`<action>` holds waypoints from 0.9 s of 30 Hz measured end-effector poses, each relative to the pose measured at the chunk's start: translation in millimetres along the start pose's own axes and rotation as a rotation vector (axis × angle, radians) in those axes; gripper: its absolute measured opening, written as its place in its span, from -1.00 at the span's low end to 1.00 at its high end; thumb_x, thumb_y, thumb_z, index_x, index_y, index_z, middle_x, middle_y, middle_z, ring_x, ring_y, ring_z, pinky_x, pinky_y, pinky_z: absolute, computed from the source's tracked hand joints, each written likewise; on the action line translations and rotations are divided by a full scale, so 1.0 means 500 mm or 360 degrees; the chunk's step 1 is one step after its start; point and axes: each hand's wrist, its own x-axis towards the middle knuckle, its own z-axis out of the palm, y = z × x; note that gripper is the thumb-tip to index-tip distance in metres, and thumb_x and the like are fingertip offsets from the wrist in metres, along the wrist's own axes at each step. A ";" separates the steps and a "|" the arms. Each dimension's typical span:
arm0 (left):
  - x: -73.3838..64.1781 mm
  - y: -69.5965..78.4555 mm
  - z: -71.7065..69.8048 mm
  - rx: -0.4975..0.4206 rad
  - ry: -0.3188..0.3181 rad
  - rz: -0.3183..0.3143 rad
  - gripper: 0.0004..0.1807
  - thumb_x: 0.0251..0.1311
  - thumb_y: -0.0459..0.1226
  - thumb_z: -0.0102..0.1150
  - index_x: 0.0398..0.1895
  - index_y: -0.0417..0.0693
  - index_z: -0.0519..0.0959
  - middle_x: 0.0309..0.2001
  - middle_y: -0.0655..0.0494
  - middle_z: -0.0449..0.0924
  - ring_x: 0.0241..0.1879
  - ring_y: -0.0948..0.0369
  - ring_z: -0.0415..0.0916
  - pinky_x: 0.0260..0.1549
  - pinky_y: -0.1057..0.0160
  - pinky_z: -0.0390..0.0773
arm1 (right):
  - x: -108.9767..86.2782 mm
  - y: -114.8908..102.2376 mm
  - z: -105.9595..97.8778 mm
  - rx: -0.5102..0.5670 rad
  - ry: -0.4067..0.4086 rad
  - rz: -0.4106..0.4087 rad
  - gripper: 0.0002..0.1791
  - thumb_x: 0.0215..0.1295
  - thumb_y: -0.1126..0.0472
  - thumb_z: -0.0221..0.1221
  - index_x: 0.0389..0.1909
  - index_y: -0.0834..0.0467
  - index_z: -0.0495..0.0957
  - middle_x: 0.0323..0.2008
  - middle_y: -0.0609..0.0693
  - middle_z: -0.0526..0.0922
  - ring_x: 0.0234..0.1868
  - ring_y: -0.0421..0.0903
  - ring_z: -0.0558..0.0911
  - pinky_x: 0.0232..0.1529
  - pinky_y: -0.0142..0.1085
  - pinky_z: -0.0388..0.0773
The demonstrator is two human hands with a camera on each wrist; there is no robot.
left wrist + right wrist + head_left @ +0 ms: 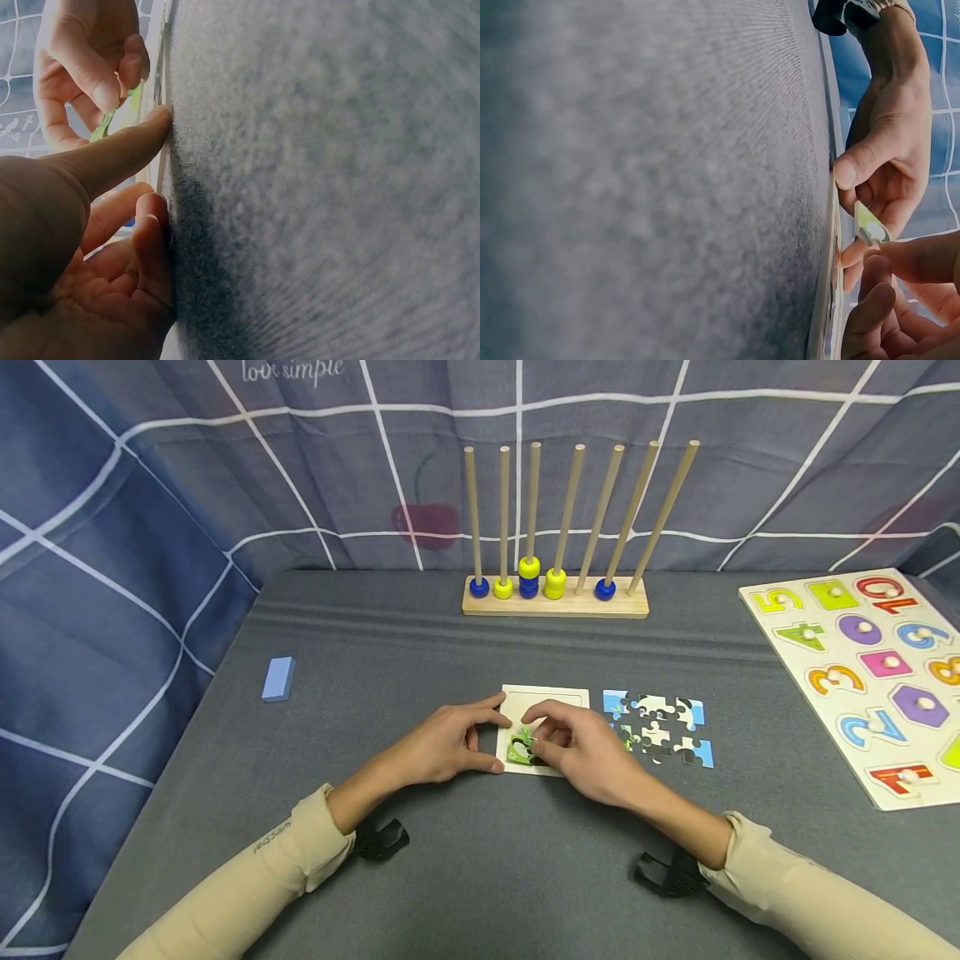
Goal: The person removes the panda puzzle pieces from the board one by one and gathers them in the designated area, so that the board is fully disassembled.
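My right hand (pixel 588 752) pinches a green puzzle piece (pixel 871 225) between thumb and fingertips, tilted above the puzzle tray (pixel 555 697). The tray is a pale square board with a raised frame, lying flat. My left hand (pixel 442 745) rests along its left side, thumb extended to the lower left corner and fingertips on the upper left rim. In the left wrist view the thumb (pixel 124 154) reaches the tray's edge. Just right of the tray lie several panda jigsaw pieces (pixel 655 739) in blue, black, white and green, partly behind the right hand.
A wooden bead stand (pixel 555 603) with upright pegs and blue and yellow beads stands at the back. A number and shape peg board (pixel 847 693) lies at the right. A small blue block (pixel 278 679) sits at the left. Behind the table hangs a checked curtain (pixel 330 468).
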 end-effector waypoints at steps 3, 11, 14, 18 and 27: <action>-0.001 0.000 0.000 -0.0003 -0.0003 -0.0008 -0.46 0.06 -0.25 0.49 0.15 -0.15 0.59 0.46 -0.10 0.18 -0.61 0.38 0.43 -0.56 0.35 0.43 | -0.007 0.001 -0.006 0.0028 0.0010 0.0008 -0.78 0.25 0.42 0.24 -0.09 0.20 0.61 -0.43 -0.08 0.62 -0.49 -0.19 0.54 -0.44 -0.32 0.44; -0.001 -0.001 0.000 0.0006 -0.0005 -0.0014 -0.46 0.06 -0.26 0.48 0.15 -0.15 0.59 0.46 -0.09 0.18 -0.61 0.38 0.42 -0.55 0.36 0.42 | -0.023 -0.002 -0.017 0.0077 0.0045 0.0021 -0.79 0.26 0.43 0.22 -0.11 0.20 0.62 -0.44 -0.08 0.62 -0.52 -0.18 0.50 -0.48 -0.32 0.44; -0.001 -0.001 0.000 0.0005 -0.0005 -0.0016 -0.45 0.06 -0.26 0.48 0.16 -0.15 0.58 0.46 -0.09 0.18 -0.61 0.38 0.42 -0.55 0.36 0.42 | -0.031 -0.001 -0.024 0.0069 0.0065 0.0038 -0.79 0.26 0.42 0.23 -0.11 0.18 0.62 -0.44 -0.09 0.61 -0.54 -0.18 0.49 -0.50 -0.32 0.43; -0.001 0.000 0.000 0.0010 -0.0008 -0.0011 -0.45 0.07 -0.26 0.48 0.17 -0.16 0.58 0.46 -0.10 0.17 -0.61 0.38 0.42 -0.55 0.36 0.42 | -0.046 0.006 -0.035 0.0100 0.0081 0.0044 -0.80 0.27 0.42 0.23 -0.10 0.21 0.61 -0.42 -0.07 0.61 -0.54 -0.18 0.49 -0.50 -0.32 0.43; -0.003 0.003 0.001 0.0010 0.0001 -0.0007 -0.44 0.06 -0.28 0.48 0.17 -0.17 0.57 0.47 -0.11 0.16 -0.62 0.40 0.40 -0.57 0.37 0.40 | -0.090 0.019 -0.066 0.0124 0.0127 0.0076 -0.80 0.27 0.41 0.26 -0.10 0.22 0.61 -0.42 -0.05 0.59 -0.53 -0.18 0.49 -0.51 -0.34 0.43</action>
